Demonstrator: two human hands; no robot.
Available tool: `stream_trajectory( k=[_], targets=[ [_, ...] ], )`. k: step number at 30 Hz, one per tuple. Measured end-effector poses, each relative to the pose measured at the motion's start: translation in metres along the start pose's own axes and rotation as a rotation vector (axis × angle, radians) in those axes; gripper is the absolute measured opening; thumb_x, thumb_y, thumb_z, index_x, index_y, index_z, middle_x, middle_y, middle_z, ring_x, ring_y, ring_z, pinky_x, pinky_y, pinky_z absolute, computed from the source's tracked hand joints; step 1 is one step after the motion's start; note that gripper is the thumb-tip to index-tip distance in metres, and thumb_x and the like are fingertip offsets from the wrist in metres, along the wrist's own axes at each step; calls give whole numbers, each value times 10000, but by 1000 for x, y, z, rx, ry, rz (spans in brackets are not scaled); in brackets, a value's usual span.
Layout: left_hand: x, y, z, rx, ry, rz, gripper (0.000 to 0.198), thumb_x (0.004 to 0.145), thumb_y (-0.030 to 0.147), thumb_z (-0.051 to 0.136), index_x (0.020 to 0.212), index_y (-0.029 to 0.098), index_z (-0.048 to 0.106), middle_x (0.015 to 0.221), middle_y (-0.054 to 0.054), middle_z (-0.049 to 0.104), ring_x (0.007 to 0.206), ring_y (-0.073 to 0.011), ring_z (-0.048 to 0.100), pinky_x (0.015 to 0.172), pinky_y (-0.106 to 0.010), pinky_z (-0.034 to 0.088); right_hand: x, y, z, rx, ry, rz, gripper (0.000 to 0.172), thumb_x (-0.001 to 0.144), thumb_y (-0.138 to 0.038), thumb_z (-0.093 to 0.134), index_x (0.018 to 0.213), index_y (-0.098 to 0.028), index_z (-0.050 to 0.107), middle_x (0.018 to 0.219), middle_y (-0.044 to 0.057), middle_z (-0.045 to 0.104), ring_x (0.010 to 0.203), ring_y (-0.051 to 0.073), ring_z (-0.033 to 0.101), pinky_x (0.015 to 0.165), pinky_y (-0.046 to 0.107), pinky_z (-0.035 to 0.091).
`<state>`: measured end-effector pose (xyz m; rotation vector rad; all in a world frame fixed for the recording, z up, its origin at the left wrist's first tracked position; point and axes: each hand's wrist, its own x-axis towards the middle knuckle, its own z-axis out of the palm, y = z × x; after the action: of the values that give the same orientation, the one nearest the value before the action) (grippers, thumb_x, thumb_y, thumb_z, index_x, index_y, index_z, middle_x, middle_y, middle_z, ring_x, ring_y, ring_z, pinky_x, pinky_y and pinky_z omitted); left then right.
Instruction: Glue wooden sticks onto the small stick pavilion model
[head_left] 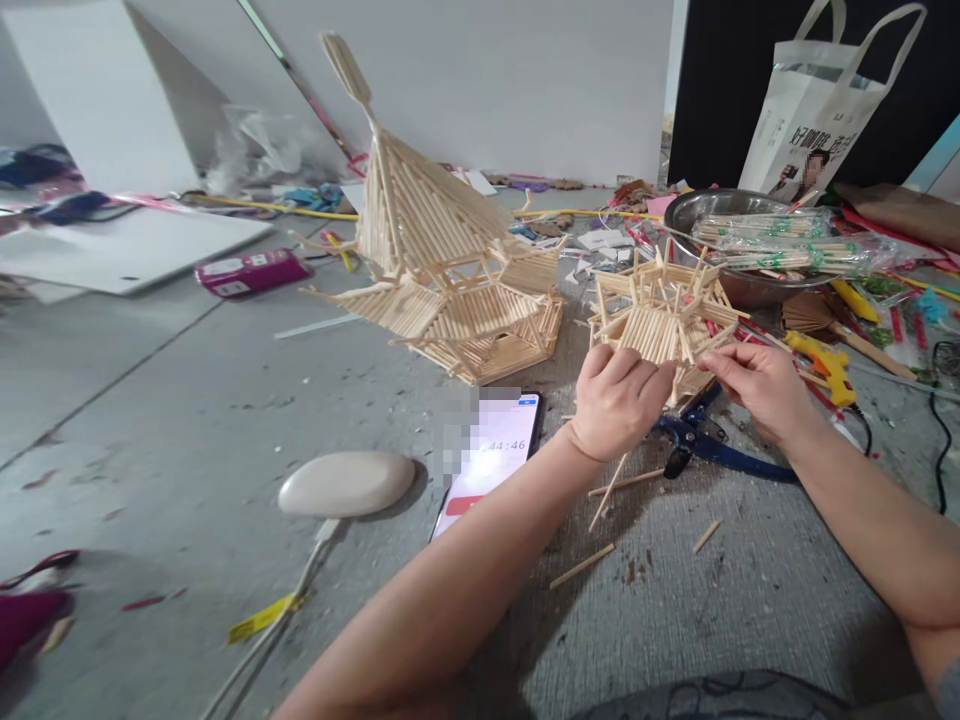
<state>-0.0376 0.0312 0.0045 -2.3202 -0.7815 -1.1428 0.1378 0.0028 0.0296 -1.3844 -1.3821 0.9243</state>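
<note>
At its near edge, left hand and right hand clamp the stick frame.

You've got a stick pagoda standing by your phone, a steel bowl holding stick packs, a yellow glue gun, and a white bag behind.

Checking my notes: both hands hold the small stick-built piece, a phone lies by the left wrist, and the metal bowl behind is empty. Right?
Not quite. In the head view the metal bowl is not empty: packs of wooden sticks lie across it. The left hand and right hand hold the stick-built piece, and the phone lies by the left wrist.
</note>
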Motion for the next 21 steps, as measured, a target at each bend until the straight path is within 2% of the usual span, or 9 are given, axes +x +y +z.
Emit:
stream_trajectory(
  k=[3, 9, 16, 21],
  targets=[
    [1, 0, 3, 41, -3, 18, 145, 832, 172, 515, 709, 223, 572, 555, 22, 566, 602, -147, 447, 577, -331, 295, 2, -1, 1, -93, 13, -67, 173, 720, -354, 624, 679, -194, 673, 492, -58, 463, 484, 75, 369, 496, 237, 293],
    [1, -2, 6, 75, 16, 48, 134, 827, 169, 516, 725, 220, 586, 555, 23, 566, 596, -145, 452, 589, -330, 297, 5, 1, 1, -117, 4, -91, 188, 738, -360, 602, 687, -191, 668, 541, -37, 533, 540, 102, 450, 537, 250, 341],
    [0, -2, 8, 1, -57, -17, 152, 845, 189, 491, 736, 218, 593, 586, 10, 580, 626, -153, 494, 612, -339, 295, 5, 3, 1, -167, 10, -131, 190, 747, -360, 588, 692, -196, 664, 652, -6, 629, 610, 122, 518, 603, 263, 403],
    [1, -2, 9, -13, -90, -43, 171, 855, 206, 474, 732, 217, 592, 596, 8, 590, 638, -156, 505, 625, -343, 300, 6, 5, 3, -266, 26, -235, 185, 777, -356, 561, 766, -198, 656, 734, 18, 643, 685, 143, 549, 627, 270, 423]
  ],
)
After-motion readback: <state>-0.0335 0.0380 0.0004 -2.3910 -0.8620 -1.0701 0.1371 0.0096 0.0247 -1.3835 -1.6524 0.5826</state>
